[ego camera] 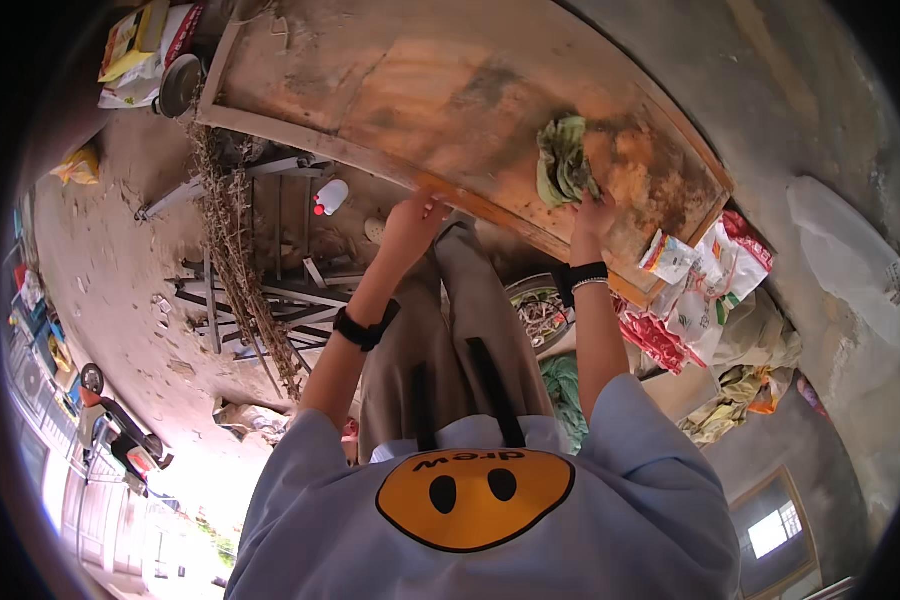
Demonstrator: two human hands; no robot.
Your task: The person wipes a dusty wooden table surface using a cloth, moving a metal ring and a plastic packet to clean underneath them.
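Observation:
My right hand (594, 214) grips the lower edge of a crumpled green cloth (562, 161), which lies partly on a worn wooden tabletop (420, 97). My left hand (418, 214) is at the near orange edge of that tabletop, with its fingers bent; whether they touch the edge is unclear, and no object shows in them. Both wrists wear black bands, and a beaded bracelet is on the right one.
Plastic bags (697, 300) are heaped beside the tabletop's right end. Below it stands a round basin (538, 311) near a green net (566, 390). Dry stalks (229, 217) lean over metal frames (292, 300) at left, near a white bottle (333, 196). A pan (180, 86) is at upper left.

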